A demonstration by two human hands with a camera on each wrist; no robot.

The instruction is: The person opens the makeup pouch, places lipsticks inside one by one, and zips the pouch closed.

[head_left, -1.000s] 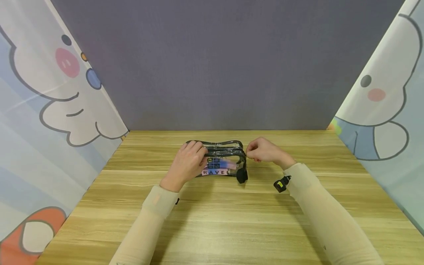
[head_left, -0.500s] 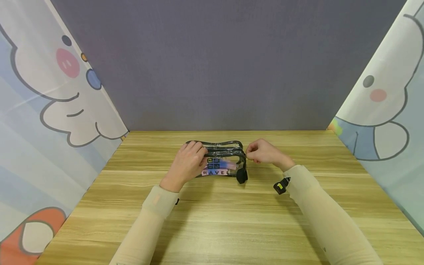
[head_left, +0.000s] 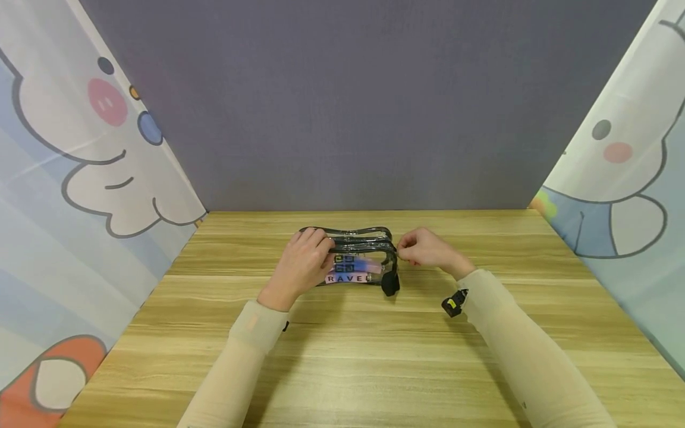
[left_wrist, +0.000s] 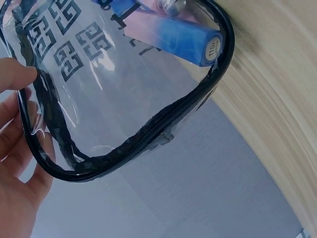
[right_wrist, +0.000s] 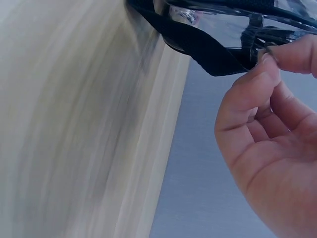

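Observation:
A clear pouch [head_left: 355, 267] with black edging and printed lettering stands on the table in the head view. My left hand [head_left: 302, 258] grips its top edge toward the left end, thumb on the near face and fingers behind. Through the plastic, a pink-and-blue box [left_wrist: 178, 39] shows in the left wrist view. At the pouch's right end, my right hand [head_left: 425, 246] pinches a small dark piece between thumb and forefinger, next to the zipper. Below those fingertips, a black strap [right_wrist: 198, 44] loops along the end; I cannot tell whether the pinched piece is the zipper pull.
The wood-grain table [head_left: 374, 356] spreads around the pouch. Behind it rises a grey panel [head_left: 342, 107], and cartoon-printed curtains [head_left: 637, 196] close off both sides.
My right hand has come slightly down and toward me, still pinching at the pouch's end. The left hand and the pouch stay almost in place.

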